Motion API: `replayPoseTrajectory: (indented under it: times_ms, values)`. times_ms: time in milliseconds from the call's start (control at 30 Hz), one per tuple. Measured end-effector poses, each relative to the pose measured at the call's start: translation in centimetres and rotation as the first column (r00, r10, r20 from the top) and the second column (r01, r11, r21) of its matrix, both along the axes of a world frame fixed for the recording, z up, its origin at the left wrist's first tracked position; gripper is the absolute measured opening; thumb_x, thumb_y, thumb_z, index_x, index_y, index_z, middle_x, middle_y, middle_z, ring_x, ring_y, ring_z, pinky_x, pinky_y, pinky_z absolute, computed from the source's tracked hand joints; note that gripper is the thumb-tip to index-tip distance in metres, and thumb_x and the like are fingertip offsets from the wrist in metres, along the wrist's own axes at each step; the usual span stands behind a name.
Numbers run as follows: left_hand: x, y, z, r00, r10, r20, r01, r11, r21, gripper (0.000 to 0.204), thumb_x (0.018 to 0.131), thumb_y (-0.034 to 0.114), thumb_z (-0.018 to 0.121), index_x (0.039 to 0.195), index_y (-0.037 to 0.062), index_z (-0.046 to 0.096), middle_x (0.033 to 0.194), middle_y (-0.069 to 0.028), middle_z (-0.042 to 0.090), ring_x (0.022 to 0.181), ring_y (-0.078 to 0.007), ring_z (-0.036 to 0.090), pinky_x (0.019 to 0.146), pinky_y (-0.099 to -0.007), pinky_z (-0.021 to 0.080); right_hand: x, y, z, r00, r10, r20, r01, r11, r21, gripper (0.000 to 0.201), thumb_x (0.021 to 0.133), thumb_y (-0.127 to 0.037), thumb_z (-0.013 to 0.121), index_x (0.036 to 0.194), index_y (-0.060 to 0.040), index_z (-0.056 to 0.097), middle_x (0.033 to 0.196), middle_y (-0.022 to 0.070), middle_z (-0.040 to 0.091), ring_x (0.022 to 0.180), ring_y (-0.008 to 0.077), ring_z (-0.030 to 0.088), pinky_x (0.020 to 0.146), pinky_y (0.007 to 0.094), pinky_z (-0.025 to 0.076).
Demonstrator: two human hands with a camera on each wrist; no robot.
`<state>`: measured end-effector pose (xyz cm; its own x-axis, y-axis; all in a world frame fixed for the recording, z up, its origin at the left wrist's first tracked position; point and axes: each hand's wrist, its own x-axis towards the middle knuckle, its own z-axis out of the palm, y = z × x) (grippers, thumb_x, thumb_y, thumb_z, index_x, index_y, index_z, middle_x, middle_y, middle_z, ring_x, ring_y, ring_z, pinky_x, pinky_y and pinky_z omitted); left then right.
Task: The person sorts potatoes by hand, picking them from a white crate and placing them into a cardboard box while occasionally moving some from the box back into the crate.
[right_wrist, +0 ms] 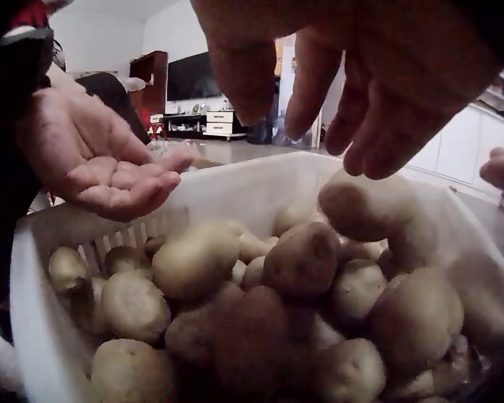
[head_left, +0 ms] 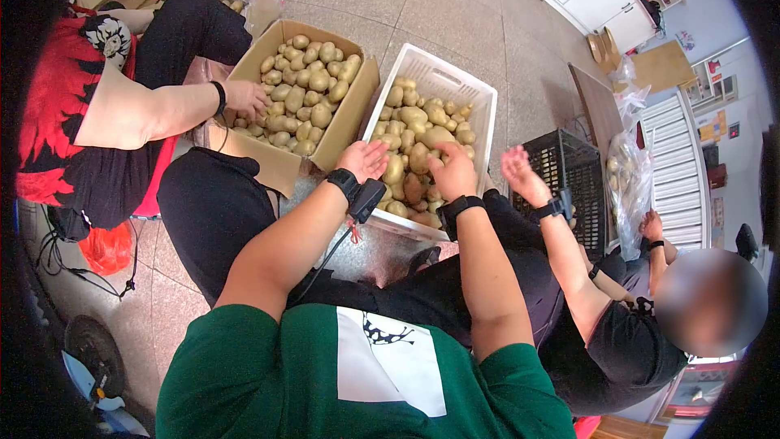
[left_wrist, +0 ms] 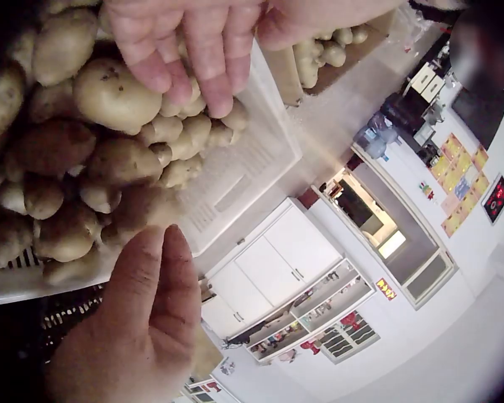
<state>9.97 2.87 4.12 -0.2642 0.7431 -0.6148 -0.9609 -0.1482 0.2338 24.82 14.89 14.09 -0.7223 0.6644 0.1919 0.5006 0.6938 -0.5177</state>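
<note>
We've got our left hand (head_left: 366, 160) palm up, empty, fingers loosely spread, at 9 o'clock on the white crate (head_left: 422, 65). Our right hand (head_left: 455, 172) dips in around 5, fingers bent down over a potato (right_wrist: 361, 206); we honestly can't tell if it's gripped or just touched. Potatoes (head_left: 414, 118) pile across the crate. Cardboard box (head_left: 357, 110) crowds 10, black crate (head_left: 585, 179) sits near 3, bare floor (head_left: 455, 0) opens at 12.
</note>
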Motion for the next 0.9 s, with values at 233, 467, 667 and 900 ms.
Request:
replayPoseTrajectory:
  times_ms: [233,467,667,900]
  values:
    - [-0.1,-0.2,0.1,1.000,0.005,0.023,-0.005,1.000,-0.005,0.031,0.087,0.025,0.038,0.109,0.0054,0.047,0.112,-0.0088,0.052,0.092,-0.0238,0.049,0.079,-0.0324,0.043,1.6,0.9,-2.1,0.848,-0.184,0.498,0.184,0.982,0.048,0.043,0.066,-0.023,0.063,0.103,-0.0033,0.055,0.108,0.0159,0.051,0.105,0.0321,0.045,0.088,0.0390,0.038]
    - [0.2,0.0,-0.2,1.000,0.013,0.021,-0.013,1.000,-0.007,0.031,0.086,0.024,0.039,0.109,0.0055,0.047,0.110,-0.0088,0.053,0.090,-0.0240,0.050,0.079,-0.0330,0.043,1.8,0.8,-2.0,0.696,-0.101,0.711,0.090,0.995,0.053,0.050,0.066,-0.030,0.067,0.109,-0.0089,0.051,0.118,0.0101,0.048,0.119,0.0279,0.033,0.093,0.0490,0.030]
    - [0.1,0.0,0.2,1.000,0.005,0.025,-0.004,1.000,-0.018,0.028,0.087,0.026,0.033,0.103,0.0082,0.049,0.107,-0.0069,0.056,0.087,-0.0217,0.051,0.075,-0.0324,0.042,1.6,0.3,-3.6,0.640,-0.083,0.764,0.024,0.996,0.087,0.045,0.067,-0.024,0.063,0.106,-0.0061,0.052,0.114,0.0110,0.050,0.109,0.0282,0.044,0.090,0.0472,0.034]
    - [0.2,0.1,-0.4,1.000,-0.010,-0.003,0.010,1.000,-0.012,0.029,0.087,0.027,0.035,0.104,0.0085,0.049,0.106,-0.0058,0.056,0.085,-0.0216,0.051,0.074,-0.0328,0.043,2.7,1.2,-5.9,0.881,0.008,0.473,0.067,0.987,-0.143,0.036,0.067,-0.012,0.056,0.103,-0.0072,0.055,0.102,0.0231,0.053,0.096,0.0363,0.051,0.084,0.0392,0.042]
